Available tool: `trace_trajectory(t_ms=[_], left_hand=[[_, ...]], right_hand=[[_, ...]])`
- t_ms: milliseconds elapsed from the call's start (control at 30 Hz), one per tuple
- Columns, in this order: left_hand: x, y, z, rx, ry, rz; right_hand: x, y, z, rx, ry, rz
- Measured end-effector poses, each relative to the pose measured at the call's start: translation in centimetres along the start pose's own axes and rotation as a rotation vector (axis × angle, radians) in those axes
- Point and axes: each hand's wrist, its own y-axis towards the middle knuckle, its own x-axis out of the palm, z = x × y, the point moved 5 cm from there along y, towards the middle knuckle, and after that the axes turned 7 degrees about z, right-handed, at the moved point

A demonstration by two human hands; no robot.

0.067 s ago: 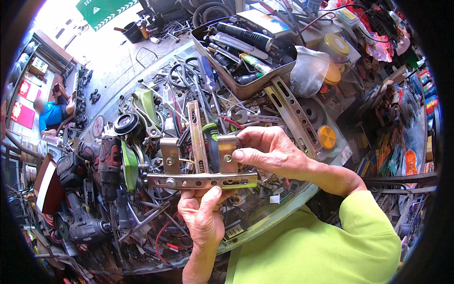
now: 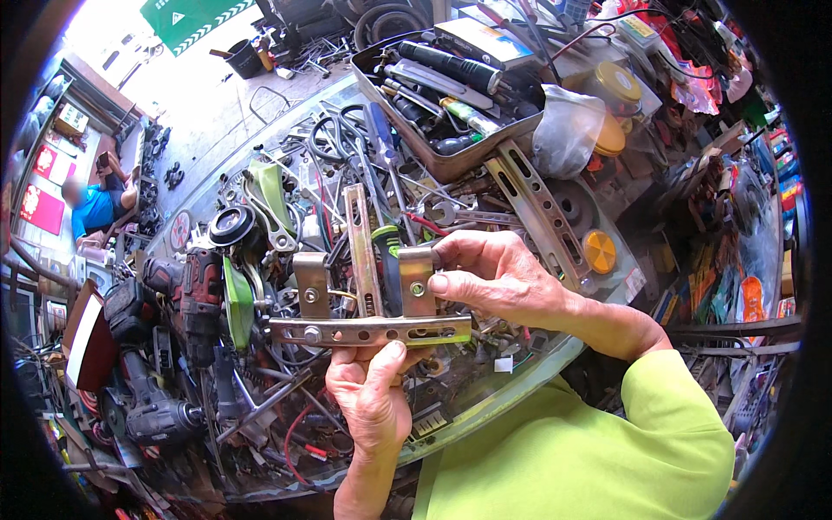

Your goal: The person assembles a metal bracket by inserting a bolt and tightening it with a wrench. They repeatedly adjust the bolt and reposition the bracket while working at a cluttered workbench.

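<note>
Between my hands is a golden metal bracket (image 2: 370, 332), made of a perforated crossbar, a slotted upright arm and two short hooked plates with bolts. From below, my left hand (image 2: 374, 400) grips the crossbar, its thumb pressed to the front face. My right hand (image 2: 494, 276) pinches the right hooked plate (image 2: 417, 295) by its side edge, thumb in front and fingers behind. The left hooked plate (image 2: 311, 296) stands up from the crossbar with no hand on it. A similar slotted bracket (image 2: 544, 227) lies on the glass table to the right.
Tools crowd the glass table (image 2: 520, 381). A red-and-black cordless drill (image 2: 198, 299) and a dark power tool (image 2: 160, 407) lie at left. Beyond stands a metal tray (image 2: 451, 160) of tools, with a yellow-lidded jar (image 2: 616, 87) beside it. A person (image 2: 95, 208) sits at far left.
</note>
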Motion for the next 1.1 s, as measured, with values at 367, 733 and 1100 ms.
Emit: trace_trajectory(t_ms=[367, 733, 1100], left_hand=[[0.0, -0.4, 0.3, 0.096, 0.026, 0.048], [-0.2, -0.4, 0.0, 0.091, 0.03, 0.033], [-0.6, -0.3, 0.0, 0.093, 0.01, 0.038]], right_hand=[[-0.1, -0.8, -0.8, -0.158, -0.273, 0.129], [0.5, -0.4, 0.8, 0.096, 0.045, -0.022], [0.4, -0.5, 0.3, 0.214, -0.042, -0.005]])
